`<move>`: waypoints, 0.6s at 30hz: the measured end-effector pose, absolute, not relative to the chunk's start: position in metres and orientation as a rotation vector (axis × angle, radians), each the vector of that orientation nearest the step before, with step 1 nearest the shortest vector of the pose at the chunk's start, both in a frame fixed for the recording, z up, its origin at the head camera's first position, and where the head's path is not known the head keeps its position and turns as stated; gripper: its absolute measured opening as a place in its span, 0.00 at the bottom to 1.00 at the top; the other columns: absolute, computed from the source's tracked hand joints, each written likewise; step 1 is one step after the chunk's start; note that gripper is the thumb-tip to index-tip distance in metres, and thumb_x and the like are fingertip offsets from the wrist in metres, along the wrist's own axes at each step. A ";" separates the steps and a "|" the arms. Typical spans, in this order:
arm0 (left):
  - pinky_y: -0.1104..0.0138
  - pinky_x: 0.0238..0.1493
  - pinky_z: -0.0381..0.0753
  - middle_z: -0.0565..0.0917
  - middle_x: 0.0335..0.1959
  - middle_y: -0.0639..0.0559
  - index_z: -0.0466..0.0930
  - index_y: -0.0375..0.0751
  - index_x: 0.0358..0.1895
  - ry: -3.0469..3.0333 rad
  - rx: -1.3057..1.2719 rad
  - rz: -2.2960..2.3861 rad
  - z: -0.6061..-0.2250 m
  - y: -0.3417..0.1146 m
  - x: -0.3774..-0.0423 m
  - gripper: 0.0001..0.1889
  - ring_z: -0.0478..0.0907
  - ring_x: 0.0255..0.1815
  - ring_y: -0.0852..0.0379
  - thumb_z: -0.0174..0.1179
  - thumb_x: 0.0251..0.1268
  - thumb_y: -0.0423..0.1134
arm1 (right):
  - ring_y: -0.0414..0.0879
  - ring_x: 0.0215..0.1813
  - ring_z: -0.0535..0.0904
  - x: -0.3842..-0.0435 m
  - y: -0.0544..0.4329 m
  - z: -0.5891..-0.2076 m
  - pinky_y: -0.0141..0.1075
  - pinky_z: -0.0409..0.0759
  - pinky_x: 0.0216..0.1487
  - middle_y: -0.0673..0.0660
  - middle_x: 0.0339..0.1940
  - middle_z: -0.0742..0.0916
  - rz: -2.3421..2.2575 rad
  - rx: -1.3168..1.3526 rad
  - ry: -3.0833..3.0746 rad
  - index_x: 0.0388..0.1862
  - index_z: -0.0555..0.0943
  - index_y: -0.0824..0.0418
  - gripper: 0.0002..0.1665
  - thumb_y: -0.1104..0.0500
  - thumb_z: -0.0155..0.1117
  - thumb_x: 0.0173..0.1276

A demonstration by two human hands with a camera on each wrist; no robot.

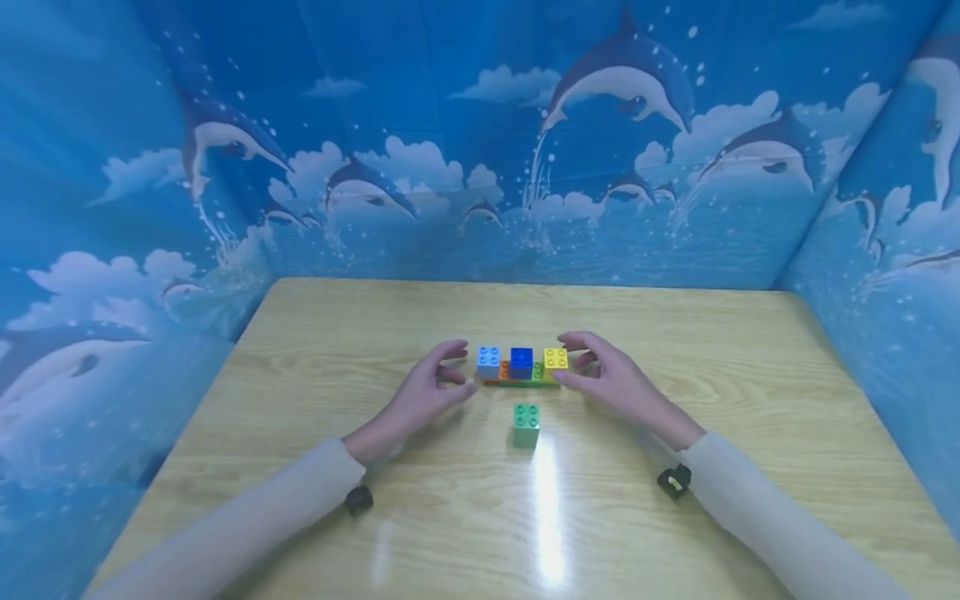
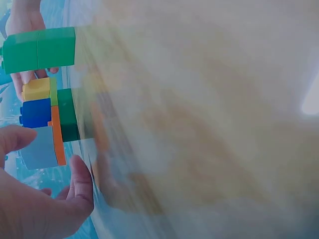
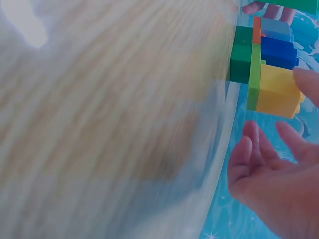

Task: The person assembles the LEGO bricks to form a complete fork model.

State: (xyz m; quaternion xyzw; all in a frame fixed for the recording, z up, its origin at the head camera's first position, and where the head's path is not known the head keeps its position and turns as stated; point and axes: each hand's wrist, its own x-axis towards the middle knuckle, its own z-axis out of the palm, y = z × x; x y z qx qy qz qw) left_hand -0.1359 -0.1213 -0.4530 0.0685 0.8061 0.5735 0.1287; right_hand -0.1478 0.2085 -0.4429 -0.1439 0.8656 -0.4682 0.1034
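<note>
A small toy-brick build stands mid-table: a dark green brick (image 3: 240,55) underneath, thin orange (image 2: 58,134) and lime (image 3: 254,79) plates across it, and light blue (image 1: 488,362), dark blue (image 1: 521,364) and yellow (image 1: 555,360) bricks on top in a row. My left hand (image 1: 431,387) curves loosely beside the light blue end, thumb and fingers spread apart. At the yellow end is my right hand (image 1: 611,377); its thumb overlaps the yellow brick's near side, while its fingers stand apart from it. Whether the thumb touches I cannot tell.
Nearer to me than the build stands a green stack of two bricks (image 1: 526,427). The wooden table (image 1: 360,325) meets a blue dolphin-print curtain (image 1: 420,233) at the back and sides. Light glares off the tabletop in front of the stack. A dark band piece hangs at each wrist.
</note>
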 end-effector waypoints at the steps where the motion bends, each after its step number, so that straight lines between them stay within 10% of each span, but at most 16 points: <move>1: 0.56 0.58 0.86 0.75 0.77 0.47 0.68 0.44 0.82 2.342 0.209 1.667 -0.453 -0.119 -0.139 0.40 0.81 0.60 0.49 0.74 0.70 0.35 | 0.57 0.65 0.81 -0.148 0.208 -0.443 0.57 0.82 0.64 0.62 0.73 0.80 -1.366 -0.437 2.547 0.82 0.70 0.59 0.42 0.45 0.73 0.79; 18: 0.60 0.44 0.89 0.86 0.61 0.45 0.83 0.39 0.66 2.407 0.304 1.565 -0.458 -0.110 -0.159 0.23 0.86 0.51 0.50 0.73 0.70 0.27 | 0.59 0.67 0.82 -0.144 0.207 -0.452 0.58 0.81 0.68 0.61 0.69 0.84 -1.305 -0.491 2.523 0.79 0.73 0.57 0.28 0.56 0.64 0.85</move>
